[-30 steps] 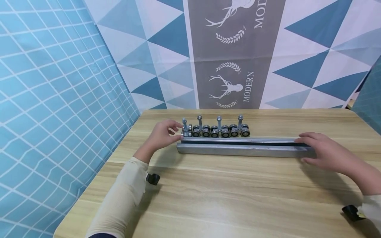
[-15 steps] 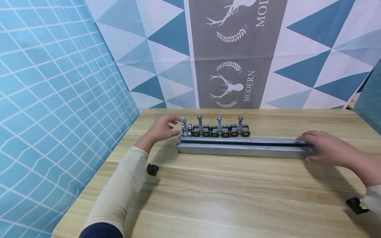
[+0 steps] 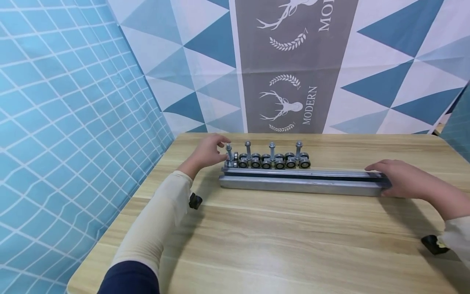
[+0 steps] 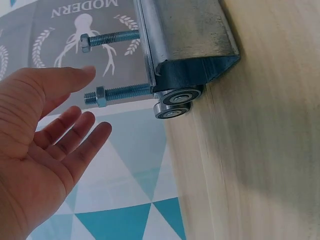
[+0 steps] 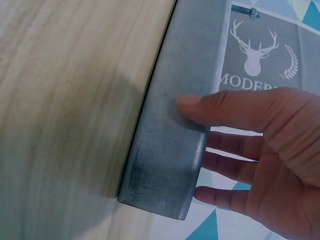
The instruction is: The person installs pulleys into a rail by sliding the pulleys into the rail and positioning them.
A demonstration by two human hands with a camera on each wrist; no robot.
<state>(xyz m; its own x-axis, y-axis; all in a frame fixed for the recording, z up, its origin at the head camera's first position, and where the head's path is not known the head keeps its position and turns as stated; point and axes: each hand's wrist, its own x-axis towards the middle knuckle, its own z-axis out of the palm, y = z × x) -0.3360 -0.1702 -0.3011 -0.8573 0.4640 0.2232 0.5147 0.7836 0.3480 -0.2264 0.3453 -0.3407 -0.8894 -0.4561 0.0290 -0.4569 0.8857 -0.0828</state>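
A grey metal channel rail [image 3: 301,185] with a slot along its top lies across the wooden table. Behind it stand several wheeled trolleys in a row, each with an upright bolt; the leftmost trolley [image 3: 229,157] sits by the rail's left end. My left hand [image 3: 209,152] is beside this trolley, thumb and fingers spread around its bolt [image 4: 117,93]. In the left wrist view, a gap separates the fingertips from the bolt, so nothing is held. At the rail's right end, my right hand [image 3: 405,181] grips it, thumb on the front face and fingers behind, partly hidden.
The wooden table [image 3: 279,241] extends in front of the rail. A patterned cloth [image 3: 205,69] hangs behind the table, and a blue checked cloth [image 3: 66,122] hangs at the left. Black wrist devices [image 3: 195,201] show under both sleeves.
My left hand has moved up and back from the rail's left end to the bolt of the leftmost trolley. The right thumb has drawn in against the rail, which stays in place.
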